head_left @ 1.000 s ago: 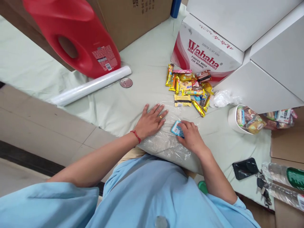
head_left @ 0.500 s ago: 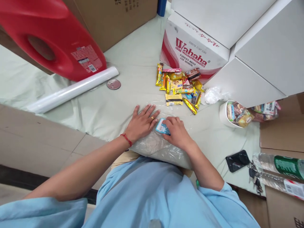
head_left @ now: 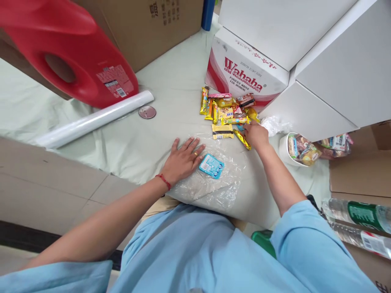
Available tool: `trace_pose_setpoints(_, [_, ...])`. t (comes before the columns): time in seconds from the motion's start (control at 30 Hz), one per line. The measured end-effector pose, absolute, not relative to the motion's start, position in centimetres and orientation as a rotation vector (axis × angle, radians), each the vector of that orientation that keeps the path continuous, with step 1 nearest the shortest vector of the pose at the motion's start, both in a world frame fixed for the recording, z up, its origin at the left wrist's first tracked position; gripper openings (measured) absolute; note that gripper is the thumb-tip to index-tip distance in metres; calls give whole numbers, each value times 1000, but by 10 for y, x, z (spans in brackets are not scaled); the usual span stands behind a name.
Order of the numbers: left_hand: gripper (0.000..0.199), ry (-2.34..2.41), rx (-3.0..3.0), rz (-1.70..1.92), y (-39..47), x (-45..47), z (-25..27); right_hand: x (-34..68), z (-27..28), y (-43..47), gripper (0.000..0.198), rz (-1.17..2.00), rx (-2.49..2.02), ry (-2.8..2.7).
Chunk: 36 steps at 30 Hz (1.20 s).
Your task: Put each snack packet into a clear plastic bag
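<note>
My left hand (head_left: 182, 162) lies flat with fingers spread on a crinkled sheet of clear plastic film (head_left: 226, 195), wearing a ring and a red cord bracelet. Just right of its fingers, a small flat light-blue pack (head_left: 211, 166) with a white label rests on the film, apart from the hand. My right hand (head_left: 256, 135) reaches into the pile's near right side, fingers curled together. A bit of blue wrapper (head_left: 240, 127) shows at its fingertips; what they hold is hidden. In the pile lie yellow snack bars (head_left: 235, 121), a cream-coloured packet (head_left: 222, 131) and a gold-wrapped stick (head_left: 242, 140).
A Wahaba-style printed carton (head_left: 244, 75) stands behind the pile. To the right are crumpled white plastic (head_left: 273, 125) and a white tub (head_left: 284, 151) of snacks. A film roll (head_left: 100, 118), round disc (head_left: 147, 112) and red jug (head_left: 91, 61) occupy the left; bottles (head_left: 363, 215) lie far right.
My right hand has left the light-blue pack on the film and moved up and right to the snack pile. My left hand stays flat in place.
</note>
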State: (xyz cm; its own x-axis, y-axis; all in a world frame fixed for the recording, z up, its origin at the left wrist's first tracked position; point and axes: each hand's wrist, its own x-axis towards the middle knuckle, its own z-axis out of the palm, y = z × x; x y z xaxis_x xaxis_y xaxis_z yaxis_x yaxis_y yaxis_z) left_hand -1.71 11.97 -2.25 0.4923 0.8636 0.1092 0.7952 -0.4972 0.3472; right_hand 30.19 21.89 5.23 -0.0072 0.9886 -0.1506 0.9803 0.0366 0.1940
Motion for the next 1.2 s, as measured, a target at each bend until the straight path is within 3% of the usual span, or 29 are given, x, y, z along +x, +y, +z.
trace_pose_setpoints(0.27, [53,1417,2484,432,120,-18,-25,301,32,242,38,151,1785,2182])
trace_pose_setpoints(0.47, [54,1407,2498,416,119,-19,-24,311,47,219,24,43,2481,2439])
trace_pose_setpoints(0.53, [53,1405,2472,440,119,-18,-24,313,54,199,18,-301,2842,2483])
trace_pose_setpoints(0.63, [52,1399,2445,457,120,-18,-24,301,54,155,24,-1438,3170,2195])
trace_pose_setpoints(0.7, [52,1395,2446,455,120,-18,-24,284,48,120,34,-2175,3002,1802])
trace_pose_setpoints(0.8, [52,1393,2454,439,120,-18,-24,256,37,83,37,-2587,2628,1488])
trace_pose_setpoints(0.87, [53,1392,2458,427,119,-18,-23,243,35,75,37,-2545,2483,1591])
trace_pose_setpoints(1.0, [53,1399,2464,409,119,-18,-22,235,42,95,38,-2168,2264,2104])
trace_pose_setpoints(1.2, [53,1406,2480,412,119,-18,-21,208,37,123,20,-1289,2038,2544])
